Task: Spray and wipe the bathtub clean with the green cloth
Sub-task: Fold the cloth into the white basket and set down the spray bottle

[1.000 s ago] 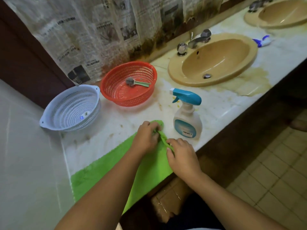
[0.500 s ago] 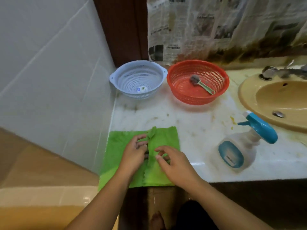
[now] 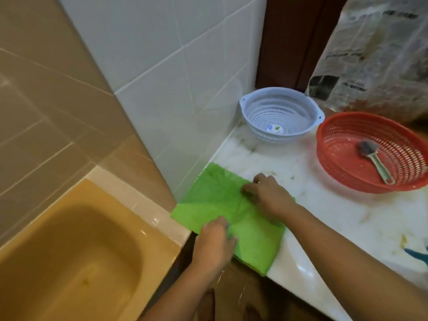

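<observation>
The green cloth (image 3: 215, 200) lies on the marble counter's left end, creased toward its middle. My left hand (image 3: 214, 245) pinches the cloth at its near edge. My right hand (image 3: 268, 195) grips a gathered fold near the cloth's far right side. The tan bathtub (image 3: 58, 262) sits low at the left, below the counter. Only the teal trigger tip of the spray bottle (image 3: 419, 254) shows at the right edge.
A pale blue colander (image 3: 281, 113) stands at the counter's back corner. Beside it a red basket (image 3: 335, 163) holds a small brush (image 3: 375, 161). White and tan tiled walls rise on the left. Newspaper-covered sheeting hangs at the back right.
The view has swung left, bringing the bathtub in and pushing the spray bottle to the edge. My hands have moved apart on the cloth, left to the near edge, right further back.
</observation>
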Motion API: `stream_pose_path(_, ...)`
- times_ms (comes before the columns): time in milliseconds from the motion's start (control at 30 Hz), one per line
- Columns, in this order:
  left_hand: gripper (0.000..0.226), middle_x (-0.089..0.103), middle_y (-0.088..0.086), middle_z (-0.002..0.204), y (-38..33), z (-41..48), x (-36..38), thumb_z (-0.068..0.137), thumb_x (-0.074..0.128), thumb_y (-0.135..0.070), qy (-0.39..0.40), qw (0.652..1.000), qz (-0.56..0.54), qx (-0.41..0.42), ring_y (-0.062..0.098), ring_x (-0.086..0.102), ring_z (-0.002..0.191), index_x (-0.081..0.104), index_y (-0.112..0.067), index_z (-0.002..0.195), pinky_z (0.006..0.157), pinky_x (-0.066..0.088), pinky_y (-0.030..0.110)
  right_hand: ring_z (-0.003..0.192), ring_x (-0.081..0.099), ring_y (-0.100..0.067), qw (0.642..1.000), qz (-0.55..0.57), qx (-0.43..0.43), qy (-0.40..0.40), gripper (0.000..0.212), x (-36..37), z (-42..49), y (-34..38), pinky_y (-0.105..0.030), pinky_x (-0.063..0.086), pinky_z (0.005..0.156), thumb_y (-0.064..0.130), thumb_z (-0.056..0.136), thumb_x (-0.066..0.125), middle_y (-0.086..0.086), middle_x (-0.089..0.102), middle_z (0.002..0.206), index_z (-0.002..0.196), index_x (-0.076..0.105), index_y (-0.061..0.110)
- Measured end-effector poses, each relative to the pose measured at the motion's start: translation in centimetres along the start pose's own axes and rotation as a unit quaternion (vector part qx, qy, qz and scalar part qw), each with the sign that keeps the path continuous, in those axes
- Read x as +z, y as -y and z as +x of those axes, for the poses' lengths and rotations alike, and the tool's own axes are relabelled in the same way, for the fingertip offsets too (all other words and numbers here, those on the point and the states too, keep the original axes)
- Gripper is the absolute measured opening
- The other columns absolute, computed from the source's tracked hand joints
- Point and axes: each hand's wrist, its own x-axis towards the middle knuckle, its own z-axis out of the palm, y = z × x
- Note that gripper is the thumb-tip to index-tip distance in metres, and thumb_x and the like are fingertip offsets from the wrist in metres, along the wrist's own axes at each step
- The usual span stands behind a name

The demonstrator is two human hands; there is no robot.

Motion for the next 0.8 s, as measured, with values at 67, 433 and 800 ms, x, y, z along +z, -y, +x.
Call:
stream_pose_path(67,0.038,0.062,0.004,0.116,-0.2,0.1,0.0,0.096,0.067,-0.046,0.004,1.0,0.02,-0.012,0.028,0.055,0.116,0.064,-0.017,0.12,0.097,0.05,0.041,0.119,0.042,-0.028,0.999,-0.022,0.023,-0.009,0.038,-0.3,0.3,-0.1,-0.039,0.047,0.083,0.034,0.099,0.062,-0.004,0.042,0.128,0.136,0.056,0.032)
stream_pose_path(433,0.02,0.059,-0.008,0.099,3.4,0.7,-3.2,0.096,0.071,-0.04,-0.069,0.973,-0.204,-0.079,0.022,0.063,0.096,0.059,-0.025,0.105,0.082,0.05,0.033,0.09,0.055,-0.035,0.976,0.132,-0.011,-0.172,0.004,0.1,2.1,2.6,-0.037,0.043,0.064,0.012,0.096,0.067,-0.011,0.055,0.104,0.098,0.066,0.009)
stream_pose_path(800,0.012,0.072,-0.003,0.082,8.5,3.7,-5.9,0.102,0.063,-0.03,-0.23,0.964,-0.101,-0.086,0.02,0.067,0.073,0.069,-0.021,0.096,0.068,0.046,0.035,0.104,0.063,-0.032,0.957,0.258,0.006,-0.131,0.02,1.3,10.1,8.9,-0.034,0.045,0.087,0.004,0.097,0.059,-0.013,0.068,0.115,0.113,0.07,0.008)
